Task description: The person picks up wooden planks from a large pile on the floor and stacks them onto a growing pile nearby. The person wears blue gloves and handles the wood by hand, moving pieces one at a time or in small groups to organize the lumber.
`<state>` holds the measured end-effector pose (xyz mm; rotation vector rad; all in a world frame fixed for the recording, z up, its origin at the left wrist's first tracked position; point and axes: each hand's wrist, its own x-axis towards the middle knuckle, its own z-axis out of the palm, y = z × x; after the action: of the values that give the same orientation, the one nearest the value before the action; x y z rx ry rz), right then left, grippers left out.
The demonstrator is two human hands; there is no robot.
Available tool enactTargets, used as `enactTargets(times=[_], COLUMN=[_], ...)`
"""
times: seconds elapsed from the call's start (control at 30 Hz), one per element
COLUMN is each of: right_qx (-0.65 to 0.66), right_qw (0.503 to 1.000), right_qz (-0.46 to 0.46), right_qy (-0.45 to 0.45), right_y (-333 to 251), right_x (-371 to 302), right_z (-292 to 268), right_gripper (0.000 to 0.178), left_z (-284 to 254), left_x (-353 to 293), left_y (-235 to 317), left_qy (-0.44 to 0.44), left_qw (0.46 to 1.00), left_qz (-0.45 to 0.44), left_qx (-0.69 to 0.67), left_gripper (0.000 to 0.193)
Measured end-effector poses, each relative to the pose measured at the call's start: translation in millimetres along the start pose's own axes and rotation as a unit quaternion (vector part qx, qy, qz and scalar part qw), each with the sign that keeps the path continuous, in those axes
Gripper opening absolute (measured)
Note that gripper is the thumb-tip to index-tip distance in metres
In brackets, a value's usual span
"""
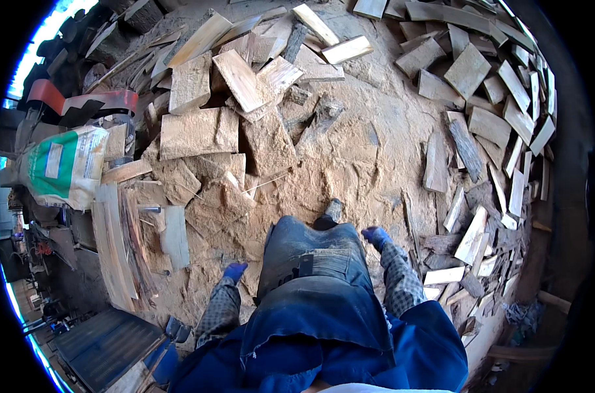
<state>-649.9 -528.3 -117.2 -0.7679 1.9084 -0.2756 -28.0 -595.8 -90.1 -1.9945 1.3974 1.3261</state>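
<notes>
Both my hands wear blue-purple gloves and hang beside my body with nothing visible in them. To the left of my dusty blue apron (310, 288) is my left hand (235, 271), its fingers loosely apart above the sawdust-covered ground. My right hand (377, 237) hangs on the other side of the apron, its fingers slightly bent and not touching anything. A dark shoe (330, 215) pokes out past the apron's far edge. Ahead and to the left lies a heap of sawdust-coated wood blocks (199, 133), apart from both hands.
Split wood pieces (468, 71) pile up along the right side. Sawdust (340, 150) covers the uneven ground ahead. At left are a green and white sack (65, 167), a red-orange curved band (46, 96), upright boards (117, 242) and a dark panel (101, 347).
</notes>
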Motion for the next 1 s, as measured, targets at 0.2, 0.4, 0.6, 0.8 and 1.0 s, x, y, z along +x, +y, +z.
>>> enactTargets(times=[0.2, 0.4, 0.6, 0.8, 1.0], right_qx=[0.09, 0.02, -0.063, -0.197, -0.442], right_qw=[0.993, 0.995, 0.991, 0.978, 0.881], right_qz=[-0.031, -0.011, 0.115, 0.071, -0.166], right_qy=[-0.067, -0.098, -0.035, -0.001, -0.021], right_y=[-153.8, -192.8, -149.5, -154.4, -280.7], right_x=[83.0, 154.9, 222.6, 353.8, 574.6], right_z=[-73.8, -129.7, -168.2, -181.2, -130.7], right_gripper=[0.048, 0.056, 0.074, 0.08, 0.081], left_z=[2.4, -40.8, -93.5, -204.0, -300.4], left_x=[-33.8, 58.8, 245.5, 382.3, 539.1], left_y=[98.4, 262.0, 351.7, 401.0, 456.6], left_qy=[-0.065, -0.059, 0.025, 0.197, 0.322], left_qw=[0.976, 0.97, 0.958, 0.955, 0.89], left_qz=[0.04, 0.141, 0.17, 0.138, 0.036], left_qx=[-0.204, -0.189, -0.229, -0.173, -0.321], left_gripper=[0.05, 0.051, 0.055, 0.071, 0.074])
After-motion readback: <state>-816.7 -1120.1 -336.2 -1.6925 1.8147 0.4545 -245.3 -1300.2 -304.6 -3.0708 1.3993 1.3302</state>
